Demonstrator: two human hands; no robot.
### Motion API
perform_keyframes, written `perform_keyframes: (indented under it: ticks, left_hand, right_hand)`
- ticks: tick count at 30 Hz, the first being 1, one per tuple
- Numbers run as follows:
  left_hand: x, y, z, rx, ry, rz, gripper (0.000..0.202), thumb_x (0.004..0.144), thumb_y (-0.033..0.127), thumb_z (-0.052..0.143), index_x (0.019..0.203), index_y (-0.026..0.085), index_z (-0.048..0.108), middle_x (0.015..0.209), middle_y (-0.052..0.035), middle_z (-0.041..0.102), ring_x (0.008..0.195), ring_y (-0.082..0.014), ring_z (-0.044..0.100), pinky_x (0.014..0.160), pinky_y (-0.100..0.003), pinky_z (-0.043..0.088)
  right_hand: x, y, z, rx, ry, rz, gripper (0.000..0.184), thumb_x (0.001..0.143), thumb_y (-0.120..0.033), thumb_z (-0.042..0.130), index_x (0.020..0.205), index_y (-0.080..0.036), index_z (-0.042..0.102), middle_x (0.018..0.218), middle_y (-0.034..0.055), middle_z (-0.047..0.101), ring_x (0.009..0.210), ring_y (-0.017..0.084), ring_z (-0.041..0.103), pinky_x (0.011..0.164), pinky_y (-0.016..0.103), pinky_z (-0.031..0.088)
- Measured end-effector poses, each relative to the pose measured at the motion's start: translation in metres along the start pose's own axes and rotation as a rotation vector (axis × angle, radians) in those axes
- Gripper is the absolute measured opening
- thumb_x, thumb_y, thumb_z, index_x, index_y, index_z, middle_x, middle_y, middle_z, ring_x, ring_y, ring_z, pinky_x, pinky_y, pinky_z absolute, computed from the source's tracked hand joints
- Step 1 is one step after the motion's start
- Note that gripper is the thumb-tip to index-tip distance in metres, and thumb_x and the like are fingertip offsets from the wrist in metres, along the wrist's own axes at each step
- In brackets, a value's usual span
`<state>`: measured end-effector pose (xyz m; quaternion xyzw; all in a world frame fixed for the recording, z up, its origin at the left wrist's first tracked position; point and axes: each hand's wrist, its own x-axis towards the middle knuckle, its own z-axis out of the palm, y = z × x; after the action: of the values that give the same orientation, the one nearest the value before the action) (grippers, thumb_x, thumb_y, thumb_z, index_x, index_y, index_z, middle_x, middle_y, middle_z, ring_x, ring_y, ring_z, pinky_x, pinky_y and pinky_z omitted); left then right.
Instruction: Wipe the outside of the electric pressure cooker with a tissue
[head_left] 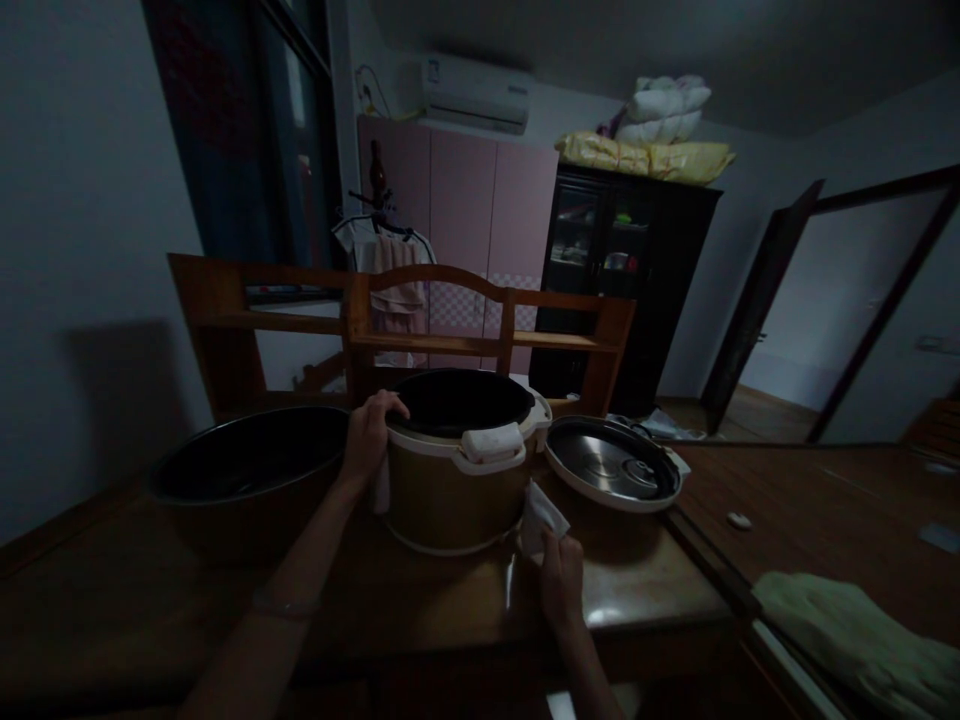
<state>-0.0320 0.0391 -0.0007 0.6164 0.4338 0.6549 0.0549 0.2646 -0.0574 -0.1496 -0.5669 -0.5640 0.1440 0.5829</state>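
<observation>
A gold-coloured cooker pot (457, 490) with a white rim stands open on the wooden table (420, 600). My left hand (369, 435) grips the pot's left rim, fingers curled over the edge. My right hand (561, 578) is closed on a white cloth (541, 515) that it presses against the pot's lower right side. The pot's lid (613, 465) lies upside down just right of the pot, showing its shiny metal inner face.
A large dark basin (251, 470) sits left of the pot. Behind stands a wooden shelf rack (420, 340). A pale green cloth (862, 635) lies at the lower right. Wardrobes and an open door are farther back in the dim room.
</observation>
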Motion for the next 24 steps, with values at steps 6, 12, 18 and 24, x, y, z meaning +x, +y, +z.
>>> perform_keyframes:
  ticks: [6,12,18,24]
  left_hand:
    - [0.004,0.005,-0.017,-0.007,-0.157,-0.047,0.057,0.098,0.052,0.029,0.071,0.022,0.070,0.091,-0.0048,0.076,0.116,-0.0254,0.064,0.113,-0.037,0.036]
    - [0.013,0.016,-0.037,0.098,-0.410,0.048,0.059,0.100,0.051,0.026,0.101,0.025,0.079,0.118,-0.0034,0.074,0.125,-0.0238,0.060,0.120,-0.039,0.031]
    - [0.002,0.027,-0.034,0.010,-0.300,-0.025,0.055,0.101,0.051,0.028,0.118,0.025,0.073,0.134,-0.0025,0.067,0.134,-0.0234,0.055,0.123,-0.042,0.027]
    - [-0.027,0.005,-0.054,-0.272,0.038,-0.252,0.061,0.099,0.055,0.030,0.114,0.014,0.073,0.123,-0.0105,0.072,0.123,-0.0259,0.064,0.111,-0.042,0.045]
  right_hand:
    - [0.003,0.000,-0.003,0.020,0.024,0.047,0.065,0.099,-0.054,0.031,0.060,-0.017,0.067,0.052,0.0069,0.062,0.053,0.018,0.054,0.052,0.028,0.035]
    - [0.004,-0.003,-0.002,-0.013,0.036,0.035,0.066,0.097,-0.059,0.032,0.056,-0.019,0.065,0.053,0.0083,0.062,0.052,0.017,0.052,0.052,0.029,0.034]
    - [0.006,0.001,-0.003,-0.057,0.036,0.008,0.066,0.096,-0.059,0.030,0.062,-0.019,0.069,0.057,0.0098,0.065,0.056,0.019,0.055,0.054,0.029,0.035]
    - [0.006,0.012,-0.003,-0.071,0.017,0.008,0.061,0.095,-0.055,0.032,0.062,-0.021,0.070,0.052,0.0066,0.060,0.053,0.019,0.052,0.052,0.030,0.032]
